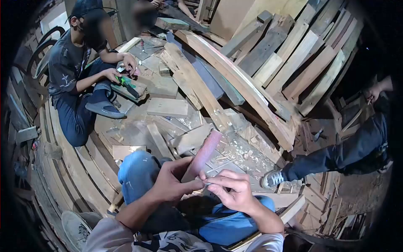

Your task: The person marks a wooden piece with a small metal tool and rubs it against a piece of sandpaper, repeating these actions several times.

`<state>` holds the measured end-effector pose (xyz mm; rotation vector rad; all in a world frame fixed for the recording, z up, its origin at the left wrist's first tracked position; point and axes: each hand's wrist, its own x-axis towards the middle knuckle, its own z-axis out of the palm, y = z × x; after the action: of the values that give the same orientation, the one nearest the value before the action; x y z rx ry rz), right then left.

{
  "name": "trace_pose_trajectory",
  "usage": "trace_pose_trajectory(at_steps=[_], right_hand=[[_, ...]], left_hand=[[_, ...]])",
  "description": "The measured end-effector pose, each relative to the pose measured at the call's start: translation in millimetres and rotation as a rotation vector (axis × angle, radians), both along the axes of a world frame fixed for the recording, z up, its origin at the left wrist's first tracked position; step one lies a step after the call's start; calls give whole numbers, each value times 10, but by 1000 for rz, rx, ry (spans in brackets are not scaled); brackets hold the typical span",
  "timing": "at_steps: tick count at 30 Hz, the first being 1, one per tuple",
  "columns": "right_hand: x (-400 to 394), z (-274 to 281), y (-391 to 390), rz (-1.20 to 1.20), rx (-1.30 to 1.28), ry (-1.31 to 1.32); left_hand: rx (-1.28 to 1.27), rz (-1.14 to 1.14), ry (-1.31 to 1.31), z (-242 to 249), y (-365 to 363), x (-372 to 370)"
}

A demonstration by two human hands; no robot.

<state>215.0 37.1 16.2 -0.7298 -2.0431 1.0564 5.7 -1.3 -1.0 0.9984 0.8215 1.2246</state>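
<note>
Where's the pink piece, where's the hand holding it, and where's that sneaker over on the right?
Pink piece [205, 151]: head view, middle of its long face.
Left hand [178, 177]: head view, middle of the hand.
Sneaker [274, 179]: head view, on its upper.

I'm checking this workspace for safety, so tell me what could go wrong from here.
The small item at the fingertips of the right hand could slip and get lost among the wood shavings. The pink bar, apparently gripped only by the left hand, might twist loose. The person whose shoe sits near loose wood could trip.
</note>
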Motion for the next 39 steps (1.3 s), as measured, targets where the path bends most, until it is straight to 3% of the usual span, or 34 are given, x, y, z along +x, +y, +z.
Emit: trace_pose_trajectory(at_steps=[29,39], right_hand=[[-60,46,47,-17,125,31],[-140,91,94,-19,158,31]], left_hand=[[-103,-57,7,67,-7,-100],[-99,20,-13,106,8,-131]])
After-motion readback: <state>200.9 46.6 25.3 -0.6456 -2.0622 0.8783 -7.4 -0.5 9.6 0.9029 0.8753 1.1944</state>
